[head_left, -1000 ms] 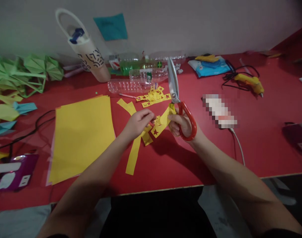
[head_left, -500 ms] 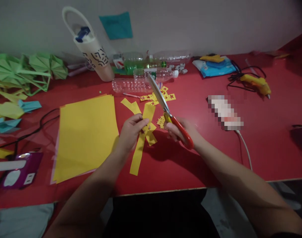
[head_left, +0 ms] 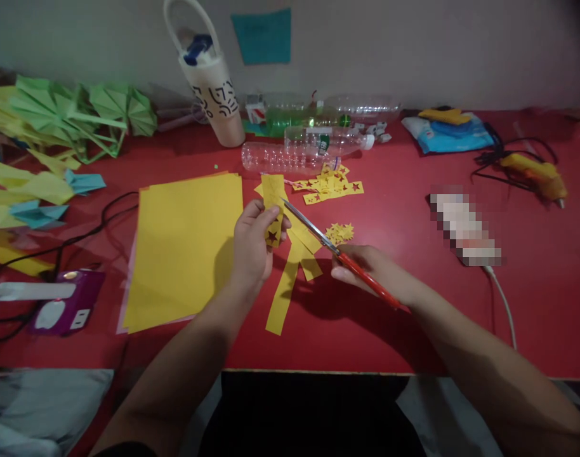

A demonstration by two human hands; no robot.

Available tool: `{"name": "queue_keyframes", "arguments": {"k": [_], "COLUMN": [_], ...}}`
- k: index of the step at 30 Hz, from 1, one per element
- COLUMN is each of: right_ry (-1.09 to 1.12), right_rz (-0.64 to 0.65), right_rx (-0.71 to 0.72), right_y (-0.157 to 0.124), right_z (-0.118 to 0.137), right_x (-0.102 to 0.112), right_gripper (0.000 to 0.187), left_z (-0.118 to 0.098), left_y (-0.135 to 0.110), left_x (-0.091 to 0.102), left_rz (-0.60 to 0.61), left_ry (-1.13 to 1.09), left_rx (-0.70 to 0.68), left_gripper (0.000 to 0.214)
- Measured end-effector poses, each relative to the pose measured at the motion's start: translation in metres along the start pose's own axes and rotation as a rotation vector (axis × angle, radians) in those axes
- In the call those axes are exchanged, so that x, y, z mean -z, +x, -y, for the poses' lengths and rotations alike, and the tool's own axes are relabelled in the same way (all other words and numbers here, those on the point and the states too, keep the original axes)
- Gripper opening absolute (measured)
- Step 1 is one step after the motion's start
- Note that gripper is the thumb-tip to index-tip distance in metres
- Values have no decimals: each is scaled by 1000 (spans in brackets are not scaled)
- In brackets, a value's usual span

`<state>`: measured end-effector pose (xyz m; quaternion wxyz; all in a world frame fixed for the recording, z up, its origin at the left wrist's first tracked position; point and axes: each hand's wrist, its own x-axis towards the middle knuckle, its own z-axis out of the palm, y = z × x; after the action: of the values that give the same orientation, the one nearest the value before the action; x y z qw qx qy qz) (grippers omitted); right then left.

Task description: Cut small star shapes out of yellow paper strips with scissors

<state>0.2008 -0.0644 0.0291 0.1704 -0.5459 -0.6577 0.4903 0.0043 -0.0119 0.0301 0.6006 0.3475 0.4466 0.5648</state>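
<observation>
1 head camera looks forward-down over the table (head_left: 395, 197).

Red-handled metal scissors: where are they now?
In the head view, the scissors are mostly right of centre, in the right hand, pointing toward the yellow paper strip in the left hand.

The red counter (head_left: 551, 285) spans the frame and carries a stack of yellow sheets (head_left: 185, 247) left of centre. Loose yellow strips (head_left: 282, 301) and a small pile of yellow stars (head_left: 340, 233) lie at centre; clear plastic bottles (head_left: 266, 157) occupy upper centre, a yellow glue gun (head_left: 532, 174) the upper right.
</observation>
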Motion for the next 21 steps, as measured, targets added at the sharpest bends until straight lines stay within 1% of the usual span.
{"name": "queue_keyframes", "arguments": {"k": [4, 9, 13, 21], "right_ry": [22, 141, 201, 299], "right_rz": [9, -10, 22, 37], "right_rx": [31, 98, 66, 20], "right_y": [-2, -2, -2, -2], "right_z": [2, 4, 5, 2], "right_x": [-3, -9, -11, -15], "right_gripper": [57, 56, 54, 49], "left_z": [1, 3, 4, 6], "left_y": [-2, -4, -5, -5], "left_x": [-1, -1, -1, -1], "left_rz": [25, 59, 58, 79], "left_ry": [9, 29, 24, 44], "left_rx": [-37, -77, -94, -114], "left_gripper": [13, 16, 17, 18]}}
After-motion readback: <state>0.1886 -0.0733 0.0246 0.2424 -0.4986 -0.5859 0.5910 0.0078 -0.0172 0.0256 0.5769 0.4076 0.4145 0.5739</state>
